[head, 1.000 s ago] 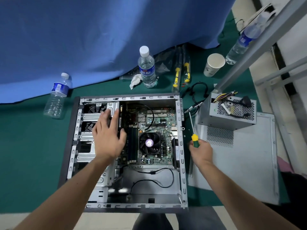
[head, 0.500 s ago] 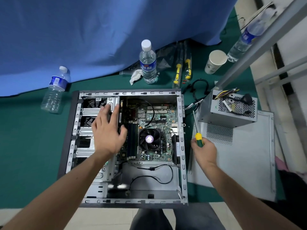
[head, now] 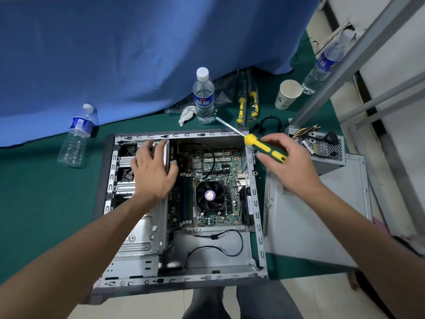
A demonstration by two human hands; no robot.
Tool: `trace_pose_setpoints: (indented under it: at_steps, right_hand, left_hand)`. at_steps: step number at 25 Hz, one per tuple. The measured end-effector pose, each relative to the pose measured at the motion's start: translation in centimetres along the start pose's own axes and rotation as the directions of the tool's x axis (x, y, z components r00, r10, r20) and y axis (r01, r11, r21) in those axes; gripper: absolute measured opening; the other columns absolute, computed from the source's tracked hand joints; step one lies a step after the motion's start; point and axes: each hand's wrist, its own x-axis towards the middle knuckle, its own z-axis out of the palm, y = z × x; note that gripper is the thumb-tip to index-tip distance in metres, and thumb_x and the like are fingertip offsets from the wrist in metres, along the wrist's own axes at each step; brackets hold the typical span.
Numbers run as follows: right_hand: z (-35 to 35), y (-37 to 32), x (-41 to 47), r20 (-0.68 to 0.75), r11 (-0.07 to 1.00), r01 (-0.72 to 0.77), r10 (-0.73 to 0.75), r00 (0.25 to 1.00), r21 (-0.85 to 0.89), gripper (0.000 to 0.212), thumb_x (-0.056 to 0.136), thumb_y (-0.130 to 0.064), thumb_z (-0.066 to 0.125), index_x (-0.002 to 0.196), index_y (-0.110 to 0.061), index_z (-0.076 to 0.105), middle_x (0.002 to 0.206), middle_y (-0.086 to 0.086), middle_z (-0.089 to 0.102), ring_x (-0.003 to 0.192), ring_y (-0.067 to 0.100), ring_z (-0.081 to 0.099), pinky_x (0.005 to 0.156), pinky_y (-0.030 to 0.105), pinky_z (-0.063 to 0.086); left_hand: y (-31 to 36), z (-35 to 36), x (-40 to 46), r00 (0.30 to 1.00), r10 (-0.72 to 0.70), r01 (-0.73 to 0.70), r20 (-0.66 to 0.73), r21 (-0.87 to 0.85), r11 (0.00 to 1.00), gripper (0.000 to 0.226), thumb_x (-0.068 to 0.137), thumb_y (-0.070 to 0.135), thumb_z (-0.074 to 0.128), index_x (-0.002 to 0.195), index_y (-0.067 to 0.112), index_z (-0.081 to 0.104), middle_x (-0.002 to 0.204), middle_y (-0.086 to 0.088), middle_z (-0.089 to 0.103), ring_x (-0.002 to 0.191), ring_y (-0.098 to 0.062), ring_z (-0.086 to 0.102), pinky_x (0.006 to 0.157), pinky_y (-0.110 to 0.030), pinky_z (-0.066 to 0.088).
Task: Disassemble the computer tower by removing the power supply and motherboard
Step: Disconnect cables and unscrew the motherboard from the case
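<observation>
I see the computer case lying open on its side on the green felt mat, a grey box of stamped sheet metal with slotted rims. My left hand lies flat, fingers spread wide, on the ribbed metal drive cage at the case's left side, gripping nothing. My right hand is closed around the screwdriver, whose thick handle is yellow with dark green grip panels; its thin steel shaft slants up and left over the top right corner of the case, toward the base of the middle bottle.

The motherboard sits inside the case, a green board crowded with small parts, with a round black fan in a square frame near its middle and long narrow memory sticks along its left edge. Thin black cables loop across the bare metal floor below it.

The power supply is out of the case, a grey metal box with a honeycomb grille and a bundle of coloured wires, resting on the flat grey side panel to the right. A crumpled white tissue lies beside the clear ribbed plastic bottle. A paper cup stands farther right, and a blue cloth hangs behind.
</observation>
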Motion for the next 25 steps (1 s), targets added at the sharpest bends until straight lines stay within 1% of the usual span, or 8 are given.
trace_pose_setpoints:
  at_steps: [4, 6, 8, 11, 15, 18, 21, 25]
  right_hand:
    - [-0.5, -2.9, 2.7, 0.097, 0.979, 0.164, -0.153, 0.983, -0.124, 0.016, 0.084, -0.035, 0.074, 0.095, -0.022, 0.074, 0.094, -0.007, 0.064, 0.089, 0.003, 0.058, 0.082, 0.021, 0.044]
    - [-0.2, -4.2, 4.3, 0.153, 0.955, 0.221, -0.193, 0.969, -0.199, 0.022, 0.087, -0.041, 0.070, 0.082, -0.019, 0.071, 0.086, -0.009, 0.064, 0.083, -0.001, 0.057, 0.079, 0.021, 0.042]
    - [0.8, -5.2, 5.9, 0.246, 0.880, 0.305, -0.225, 0.943, -0.363, 0.030, 0.091, -0.042, 0.063, 0.078, -0.015, 0.068, 0.084, -0.005, 0.064, 0.081, 0.009, 0.058, 0.078, 0.029, 0.044]
    - [3.1, -6.3, 7.8, 0.409, 0.692, 0.450, -0.240, 0.881, -0.564, 0.034, 0.098, -0.038, 0.050, 0.079, -0.012, 0.062, 0.083, 0.003, 0.060, 0.079, 0.023, 0.059, 0.076, 0.037, 0.051]
    - [5.5, -6.0, 8.7, 0.552, 0.542, 0.562, -0.203, 0.809, -0.624, 0.035, 0.101, -0.035, 0.042, 0.085, -0.011, 0.060, 0.084, 0.005, 0.055, 0.075, 0.030, 0.060, 0.069, 0.040, 0.053]
    - [6.0, -5.1, 9.1, 0.596, 0.497, 0.594, -0.177, 0.783, -0.632, 0.038, 0.102, -0.035, 0.040, 0.089, -0.009, 0.064, 0.086, 0.004, 0.057, 0.073, 0.028, 0.060, 0.063, 0.037, 0.050]
    - [6.0, -4.2, 9.3, 0.615, 0.493, 0.601, -0.158, 0.772, -0.629, 0.038, 0.103, -0.035, 0.040, 0.091, -0.009, 0.065, 0.085, 0.003, 0.056, 0.071, 0.027, 0.058, 0.060, 0.035, 0.044]
    - [5.4, -3.7, 9.6, 0.613, 0.521, 0.591, -0.154, 0.775, -0.616, 0.037, 0.102, -0.035, 0.041, 0.088, -0.009, 0.064, 0.088, 0.005, 0.059, 0.077, 0.029, 0.062, 0.067, 0.039, 0.052]
  left_hand:
    - [-0.1, 0.9, 0.5, 0.999, 0.031, -0.030, -0.035, 0.022, 0.999, 0.067, 0.089, 0.049, 0.038, 0.151, 0.027, 0.029, 0.159, -0.011, 0.017, 0.147, -0.029, 0.012, 0.118, -0.051, 0.015]
    - [-0.2, 1.1, 0.4, 0.998, 0.035, -0.033, -0.050, 0.026, 0.999, 0.067, 0.088, 0.048, 0.039, 0.151, 0.027, 0.030, 0.159, -0.010, 0.018, 0.147, -0.030, 0.014, 0.117, -0.053, 0.019]
    - [-0.3, 1.1, 0.5, 0.998, 0.031, -0.030, -0.046, 0.028, 0.999, 0.068, 0.087, 0.047, 0.040, 0.151, 0.027, 0.030, 0.159, -0.009, 0.019, 0.146, -0.031, 0.015, 0.115, -0.055, 0.022]
    - [-0.3, 1.2, 0.7, 0.998, 0.028, -0.027, -0.048, 0.036, 0.999, 0.068, 0.086, 0.046, 0.041, 0.150, 0.028, 0.030, 0.158, -0.009, 0.020, 0.145, -0.031, 0.017, 0.114, -0.056, 0.025]
    - [-0.4, 1.4, 0.6, 0.998, 0.025, -0.023, -0.057, 0.025, 0.999, 0.067, 0.085, 0.045, 0.043, 0.149, 0.029, 0.031, 0.157, -0.007, 0.020, 0.145, -0.031, 0.017, 0.113, -0.057, 0.026]
    - [-0.4, 1.4, 0.7, 0.998, 0.026, -0.025, -0.059, 0.023, 0.999, 0.068, 0.085, 0.045, 0.044, 0.150, 0.029, 0.031, 0.158, -0.007, 0.020, 0.145, -0.030, 0.017, 0.114, -0.056, 0.025]
    - [-0.4, 1.4, 0.6, 0.998, 0.025, -0.023, -0.065, 0.025, 0.999, 0.068, 0.084, 0.044, 0.044, 0.150, 0.029, 0.031, 0.158, -0.006, 0.019, 0.145, -0.030, 0.017, 0.113, -0.056, 0.025]
    - [-0.3, 1.3, 0.7, 0.997, 0.023, -0.021, -0.069, 0.030, 0.999, 0.068, 0.084, 0.045, 0.042, 0.149, 0.028, 0.032, 0.158, -0.007, 0.021, 0.144, -0.031, 0.019, 0.112, -0.057, 0.027]
